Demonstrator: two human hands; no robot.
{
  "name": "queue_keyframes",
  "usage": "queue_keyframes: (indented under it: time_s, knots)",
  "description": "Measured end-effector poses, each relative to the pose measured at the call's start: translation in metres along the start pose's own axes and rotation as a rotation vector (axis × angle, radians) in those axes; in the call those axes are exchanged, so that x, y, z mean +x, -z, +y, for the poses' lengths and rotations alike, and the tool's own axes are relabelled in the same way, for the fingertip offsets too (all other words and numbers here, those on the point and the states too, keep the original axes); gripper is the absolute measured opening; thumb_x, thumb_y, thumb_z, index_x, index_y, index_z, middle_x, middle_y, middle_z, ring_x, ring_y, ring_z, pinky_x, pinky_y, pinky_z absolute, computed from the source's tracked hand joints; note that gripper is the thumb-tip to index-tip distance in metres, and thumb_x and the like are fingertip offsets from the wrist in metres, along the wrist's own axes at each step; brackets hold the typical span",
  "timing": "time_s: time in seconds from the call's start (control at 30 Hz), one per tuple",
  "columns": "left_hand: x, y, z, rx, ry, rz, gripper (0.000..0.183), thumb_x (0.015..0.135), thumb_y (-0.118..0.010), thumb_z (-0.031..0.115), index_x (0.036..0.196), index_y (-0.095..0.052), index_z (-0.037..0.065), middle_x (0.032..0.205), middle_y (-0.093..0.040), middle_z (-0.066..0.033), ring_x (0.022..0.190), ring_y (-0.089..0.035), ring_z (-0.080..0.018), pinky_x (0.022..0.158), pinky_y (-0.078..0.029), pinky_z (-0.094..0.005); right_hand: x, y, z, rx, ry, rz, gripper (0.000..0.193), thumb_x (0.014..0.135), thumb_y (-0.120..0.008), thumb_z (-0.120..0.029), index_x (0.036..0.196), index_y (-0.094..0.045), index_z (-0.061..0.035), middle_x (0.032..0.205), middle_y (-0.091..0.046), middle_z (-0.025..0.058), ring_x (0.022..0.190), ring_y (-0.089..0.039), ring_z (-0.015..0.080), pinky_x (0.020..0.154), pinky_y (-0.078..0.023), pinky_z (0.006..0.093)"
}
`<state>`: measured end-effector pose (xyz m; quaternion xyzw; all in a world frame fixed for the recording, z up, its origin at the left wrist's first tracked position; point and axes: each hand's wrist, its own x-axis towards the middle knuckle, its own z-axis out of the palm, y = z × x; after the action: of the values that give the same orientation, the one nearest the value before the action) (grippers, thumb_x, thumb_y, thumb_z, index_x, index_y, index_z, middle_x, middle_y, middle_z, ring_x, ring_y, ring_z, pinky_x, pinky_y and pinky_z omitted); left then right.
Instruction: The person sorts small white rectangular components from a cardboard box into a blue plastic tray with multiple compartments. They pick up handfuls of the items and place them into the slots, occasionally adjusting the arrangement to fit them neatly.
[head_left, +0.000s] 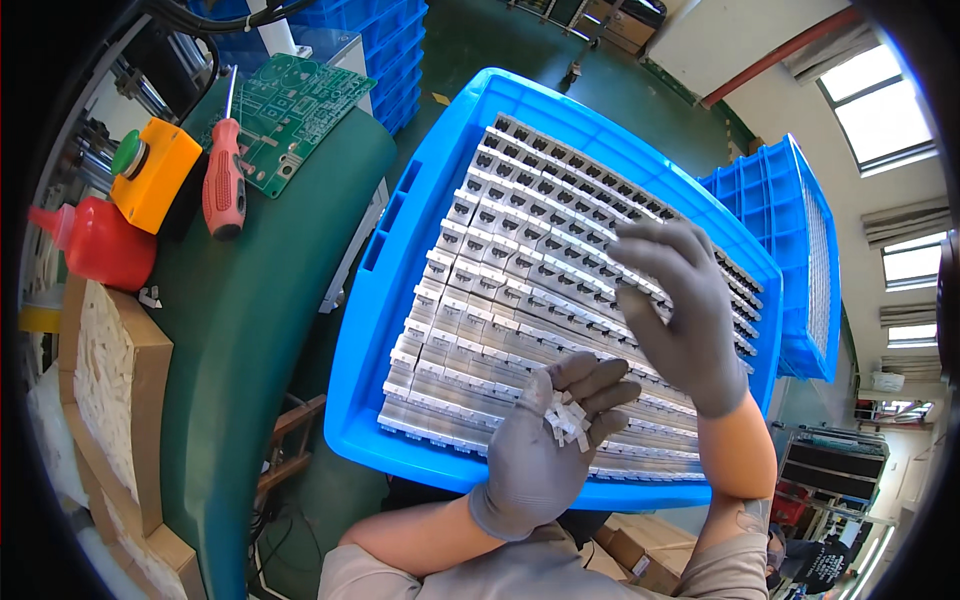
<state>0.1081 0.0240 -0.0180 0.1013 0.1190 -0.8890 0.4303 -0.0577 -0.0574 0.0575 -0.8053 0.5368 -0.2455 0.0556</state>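
A large blue plastic crate holds tight rows of silver-grey metal parts. Black inserts show in the far rows. My left hand, in a grey glove, is turned palm up over the near part of the crate, fingers curled round a small heap of white pieces. The pieces look thin and oblong; their exact kind is too small to tell. My right hand, gloved in grey too, hovers over the right side of the rows. Its thumb and fingers are apart, and nothing shows between them.
On the green bench at left lie a red-handled screwdriver, a green circuit board, a yellow button box and a red bottle. Cardboard boxes stand at the near left. Another blue crate stands behind at right.
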Motion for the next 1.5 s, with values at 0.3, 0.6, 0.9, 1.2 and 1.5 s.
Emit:
queue_keyframes:
  time_s: [0.3,0.6,0.9,1.2,1.5]
  knots:
    - [0.002,-0.005,0.000,0.038,-0.003,-0.068,0.052,0.110,-0.024,0.036,0.146,-0.040,0.001,0.146,-0.049,-0.0161,0.135,-0.047,-0.0271,0.113,-0.038,-0.0414,-0.043,0.012,-0.045,0.027,0.081,-0.319,0.024,0.073,-0.078,-0.014,0.095,-0.072,-0.0135,0.127,-0.058,0.0061,0.116,-0.053,0.0323,0.097,-0.044,0.0473]
    - [0.001,0.003,-0.002,0.028,0.017,-0.098,0.049,0.110,-0.028,0.036,0.143,-0.044,0.003,0.140,-0.051,-0.0125,0.132,-0.049,-0.0227,0.114,-0.037,-0.0407,-0.041,0.006,-0.049,-0.148,0.183,-0.241,0.018,0.068,-0.074,-0.015,0.086,-0.072,-0.0143,0.118,-0.060,-0.0021,0.114,-0.055,0.0220,0.094,-0.042,0.0413]
    - [0.001,0.000,-0.004,0.077,0.000,0.007,0.048,0.110,-0.029,0.036,0.138,-0.049,0.003,0.130,-0.058,-0.0117,0.124,-0.054,-0.0214,0.107,-0.043,-0.0395,-0.033,0.017,-0.050,-0.137,0.212,-0.228,0.018,0.073,-0.073,-0.011,0.090,-0.068,-0.0132,0.108,-0.066,-0.0023,0.110,-0.059,0.0209,0.092,-0.045,0.0403]
    - [-0.002,-0.008,-0.002,0.171,0.017,0.159,0.040,0.109,-0.037,0.039,0.118,-0.060,0.007,0.113,-0.065,-0.0113,0.101,-0.061,-0.0240,0.088,-0.047,-0.0363,-0.002,0.003,0.016,0.217,-0.141,0.089,0.018,0.084,-0.069,0.005,0.094,-0.059,-0.0047,0.086,-0.065,0.0080,0.071,-0.062,0.0176,0.064,-0.051,0.0285]
    - [-0.005,0.001,0.001,0.155,0.067,0.126,0.039,0.107,-0.043,0.042,0.111,-0.063,0.008,0.101,-0.066,-0.0106,0.091,-0.062,-0.0222,0.076,-0.046,-0.0342,0.054,-0.050,0.078,-0.009,-0.241,-0.082,0.008,0.084,-0.070,-0.011,0.087,-0.067,-0.0029,0.083,-0.066,0.0157,0.077,-0.065,0.0331,0.071,-0.052,0.0406]
